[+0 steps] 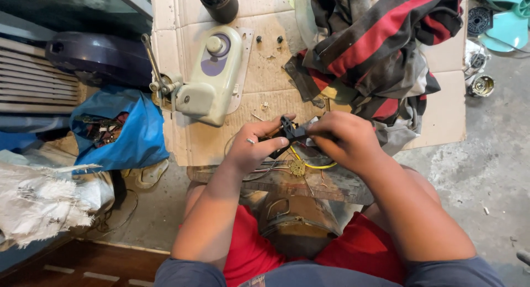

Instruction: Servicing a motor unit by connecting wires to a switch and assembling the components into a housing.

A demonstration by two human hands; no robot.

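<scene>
Black plastic part [289,129], small and angular, sits between my two hands above the near edge of a worn wooden block [331,183]. Seen from my head camera, my left hand [255,148] curls around it from the left, thumb stretched along the top, fingers folded beneath, grasping it. My right hand [346,139] closes over its right end, fingers bent tight so that their tips are hidden. Yellow wire [316,165] and thin pale wires trail down from the part to a small brass-coloured disc [297,167] lying on the block.

Beyond my hands, flattened cardboard [265,71] covers a grey concrete floor. On it, far left, rests a cream fan housing [212,77] with a round knob. Far right lies a crumpled red, black and grey striped cloth [375,49]. A blue bag [130,129] sits to the left. My red shorts show nearest.
</scene>
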